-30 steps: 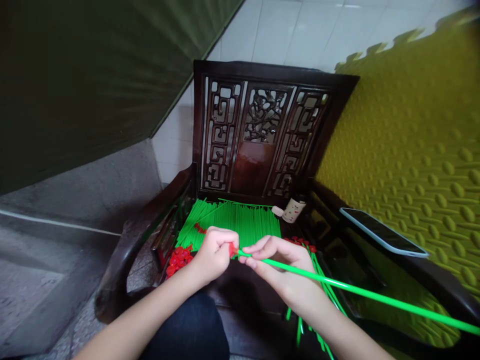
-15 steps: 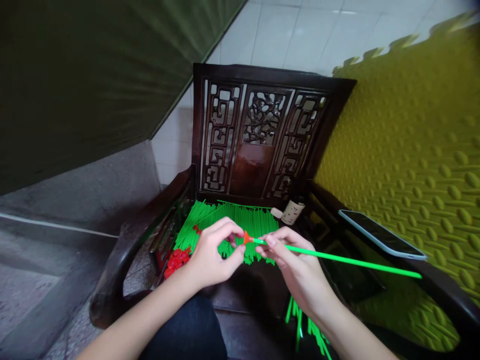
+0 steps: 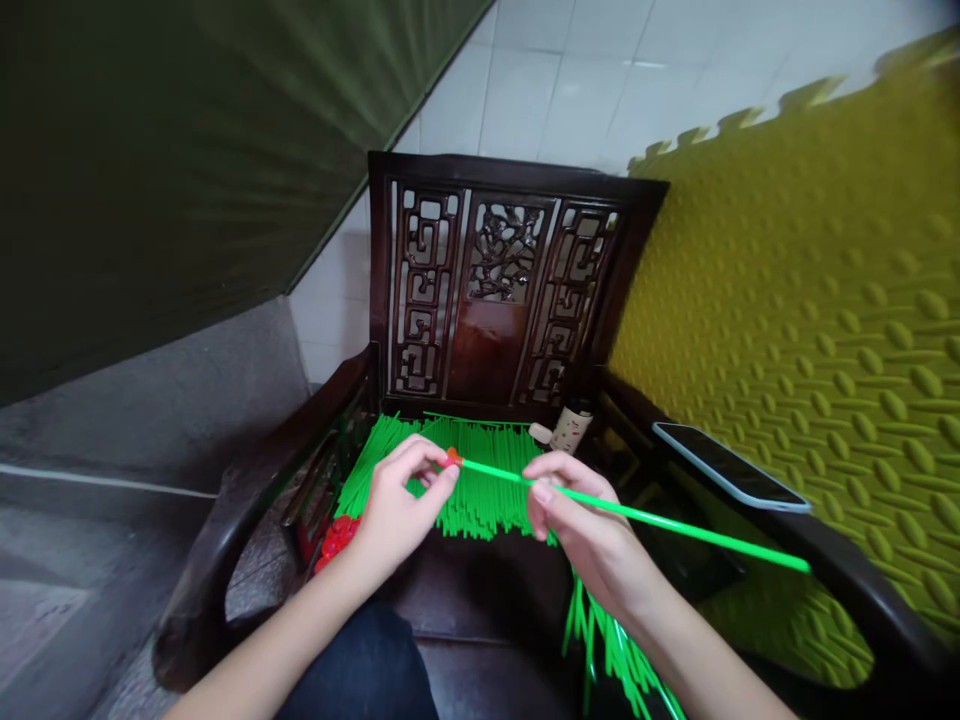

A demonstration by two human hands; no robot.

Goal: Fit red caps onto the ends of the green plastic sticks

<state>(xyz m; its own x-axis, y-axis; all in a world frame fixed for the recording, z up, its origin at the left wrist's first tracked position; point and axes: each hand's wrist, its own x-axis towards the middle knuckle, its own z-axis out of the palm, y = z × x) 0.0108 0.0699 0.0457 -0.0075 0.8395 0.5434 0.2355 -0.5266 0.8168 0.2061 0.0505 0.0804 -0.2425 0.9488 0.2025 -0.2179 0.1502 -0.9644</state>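
My left hand [image 3: 405,500] pinches a small orange-red balloon cup [image 3: 452,457] between thumb and fingers. The cup sits on the left end of a long green balloon stick [image 3: 690,534]. My right hand [image 3: 581,515] holds that stick partway along, thumb against fingers, and its far end sticks out to the right. Behind and below my hands lies a layer of many green sticks [image 3: 487,505] on the chair seat. Beside my left forearm is a heap of red cups [image 3: 339,538], partly hidden by the arm.
A dark carved wooden chair [image 3: 491,350] stands before me. A phone [image 3: 731,468] rests on its right armrest; a patterned cup-like container [image 3: 571,428] stands at the seat's back right. More green sticks [image 3: 619,655] hang below my right forearm. A yellow foam mat [image 3: 810,280] rises at right.
My left hand has shifted left and now grips the cup, where it was just beside it. My right hand now sits farther from the cup along the stick. The view has turned slightly.
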